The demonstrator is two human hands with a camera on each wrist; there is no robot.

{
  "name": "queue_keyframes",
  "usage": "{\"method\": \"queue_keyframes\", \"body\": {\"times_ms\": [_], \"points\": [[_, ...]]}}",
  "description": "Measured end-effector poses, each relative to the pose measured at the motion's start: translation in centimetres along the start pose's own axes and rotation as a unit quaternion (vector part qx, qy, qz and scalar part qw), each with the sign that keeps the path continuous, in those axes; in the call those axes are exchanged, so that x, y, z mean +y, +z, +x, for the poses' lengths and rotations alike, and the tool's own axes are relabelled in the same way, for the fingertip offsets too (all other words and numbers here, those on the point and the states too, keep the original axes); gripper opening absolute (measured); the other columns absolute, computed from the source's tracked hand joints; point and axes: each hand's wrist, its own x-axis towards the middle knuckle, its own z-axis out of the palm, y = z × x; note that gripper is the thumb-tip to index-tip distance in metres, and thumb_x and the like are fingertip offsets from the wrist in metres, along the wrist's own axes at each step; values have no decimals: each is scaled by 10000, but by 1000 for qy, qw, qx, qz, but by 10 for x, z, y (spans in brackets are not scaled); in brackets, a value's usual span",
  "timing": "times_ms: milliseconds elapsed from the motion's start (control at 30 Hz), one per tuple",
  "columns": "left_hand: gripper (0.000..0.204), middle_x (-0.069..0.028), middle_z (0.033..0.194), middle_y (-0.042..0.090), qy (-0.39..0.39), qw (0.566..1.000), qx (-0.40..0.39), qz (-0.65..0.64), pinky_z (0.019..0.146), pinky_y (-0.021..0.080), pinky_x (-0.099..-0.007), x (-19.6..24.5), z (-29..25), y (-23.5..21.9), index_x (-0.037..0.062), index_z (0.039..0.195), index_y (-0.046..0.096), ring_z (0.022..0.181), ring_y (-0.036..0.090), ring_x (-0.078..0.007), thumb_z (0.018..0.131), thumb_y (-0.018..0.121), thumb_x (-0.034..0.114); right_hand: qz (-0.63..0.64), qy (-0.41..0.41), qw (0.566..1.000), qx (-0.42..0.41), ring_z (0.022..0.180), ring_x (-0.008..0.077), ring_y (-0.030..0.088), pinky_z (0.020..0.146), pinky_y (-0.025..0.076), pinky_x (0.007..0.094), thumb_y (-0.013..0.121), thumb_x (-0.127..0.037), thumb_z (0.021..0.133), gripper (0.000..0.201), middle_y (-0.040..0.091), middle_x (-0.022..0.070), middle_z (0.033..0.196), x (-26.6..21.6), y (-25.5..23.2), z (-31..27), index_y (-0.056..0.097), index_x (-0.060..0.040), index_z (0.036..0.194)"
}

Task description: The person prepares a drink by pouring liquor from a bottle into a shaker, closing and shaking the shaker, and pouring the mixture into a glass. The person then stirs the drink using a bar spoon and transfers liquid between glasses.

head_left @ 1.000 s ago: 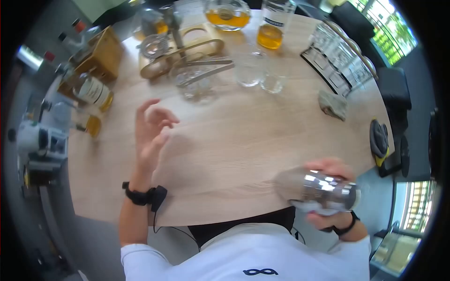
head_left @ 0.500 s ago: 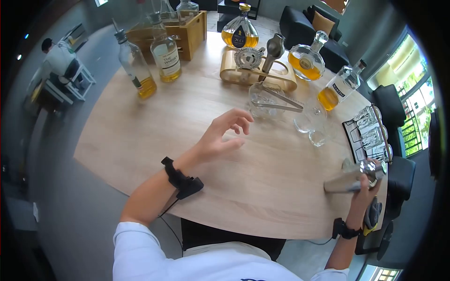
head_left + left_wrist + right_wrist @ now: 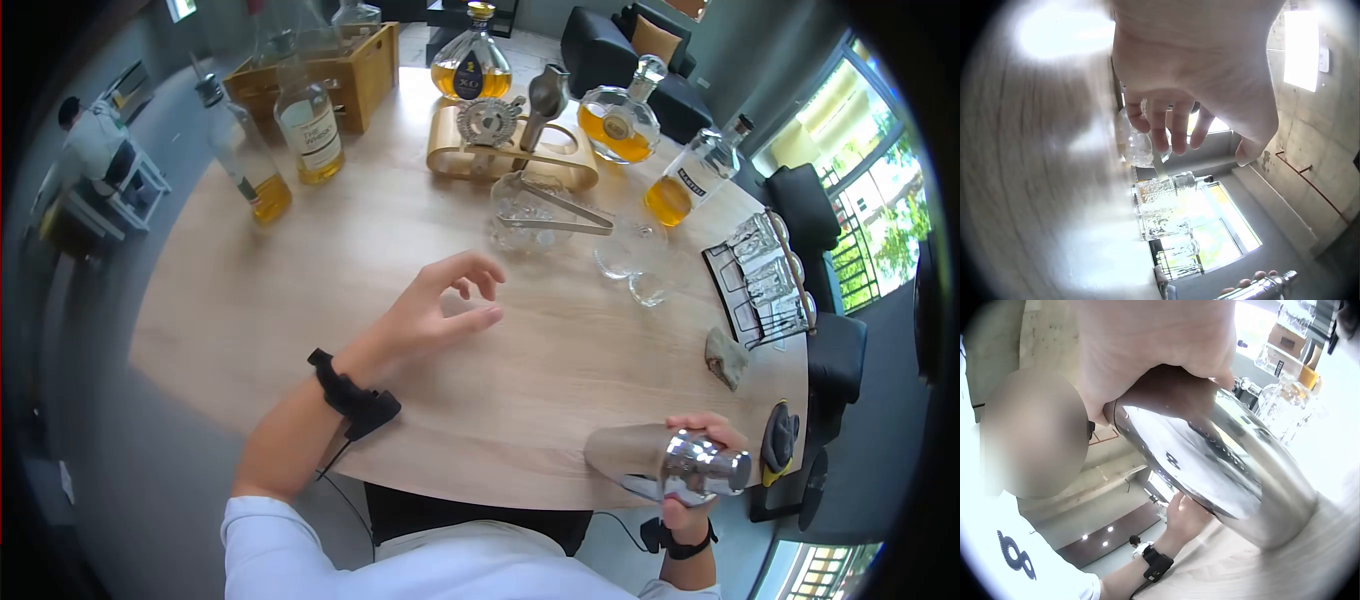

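Observation:
In the head view my right hand (image 3: 712,430) grips a shiny metal cocktail shaker (image 3: 640,462) near the table's front right edge. The shaker lies tilted on its side, its capped end toward the right and its wide base toward the left. In the right wrist view the palm (image 3: 1154,344) wraps the shaker (image 3: 1210,469), and its base is close over the wood. My left hand (image 3: 430,312) hovers over the middle of the table with fingers loosely bent, holding nothing. The left wrist view shows that hand (image 3: 1191,69) from the palm side.
A glass ice bowl (image 3: 505,232) with tongs (image 3: 590,226) stands ahead, beside two clear glasses (image 3: 648,289). Behind are a bamboo stand (image 3: 570,172) with a strainer (image 3: 488,122) and several bottles. At right sit a glass rack (image 3: 765,280) and a crumpled cloth (image 3: 726,358).
The shaker swings out toward the glass rack half a second ago, then comes back closer to my body. My left hand stays loosely bent above the table. The head view has turned.

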Motion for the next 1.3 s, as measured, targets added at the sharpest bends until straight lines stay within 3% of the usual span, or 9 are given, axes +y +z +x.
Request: {"method": "queue_keyframes", "body": {"times_ms": [100,467,633,767,900,1000,1067,1167,1300], "points": [[392,-18,1108,673,1,999,-32,34,909,462,-325,-5,2,2,73,1200,651,1055,623,-131,903,784,292,-29,43,997,53,1152,331,631,1009,521,460,932,-419,694,924,547,181,1284,2,-12,-2,442,-75,1399],[769,-73,1359,629,0,986,-149,70,1012,479,-381,24,7,35,91,1443,539,1287,586,-190,796,912,275,44,-15,998,-41,1201,219,620,1030,498,379,901,-168,736,772,607,139,1322,58,44,105,498,-21,1378],[896,-103,1369,635,39,993,-110,25,1107,459,-421,19,18,77,47,1469,507,1319,570,-236,730,953,286,69,-21,991,-116,1207,214,635,1032,505,385,910,-210,737,794,623,145,1350,53,75,128,497,-38,1393],[873,-78,1341,653,-49,988,-124,-73,1085,482,-384,12,29,85,34,1416,544,1247,610,-200,667,971,175,64,-43,993,-92,1193,219,647,1028,508,383,907,-207,727,778,635,144,1331,57,84,130,511,-39,1375],[855,-76,1316,658,-45,986,-147,-71,1070,495,-383,16,37,81,38,1386,559,1220,618,-195,655,979,179,102,-53,990,-84,1143,191,632,990,514,343,917,-167,734,750,636,109,1259,59,85,127,535,-29,1365],[867,-63,1272,668,-33,980,-185,-72,1045,511,-371,25,47,72,49,1378,560,1186,628,-182,631,985,163,92,-59,988,-105,1248,259,627,1054,505,409,926,-180,693,808,619,165,1316,62,80,129,506,-20,1365],[857,-63,1289,663,-14,969,-225,-98,1042,524,-369,21,51,70,56,1383,548,1206,631,-178,689,974,321,90,-84,985,-119,1254,282,627,1055,506,425,935,-191,694,818,605,174,1313,64,78,130,500,-16,1364],[861,-69,1297,659,-22,966,-239,-98,1046,520,-368,13,52,72,53,1377,554,1209,628,-180,684,978,337,126,-95,980,-124,1231,245,611,1047,495,366,945,-195,716,811,613,168,1351,66,78,135,527,-5,1384],[732,-66,1160,685,-14,976,-171,-132,960,536,-345,15,48,80,24,1247,628,1074,647,-178,601,925,196,138,-83,979,-129,1259,294,595,1058,489,402,960,-204,700,841,604,204,1361,68,81,132,522,9,1386]]}}
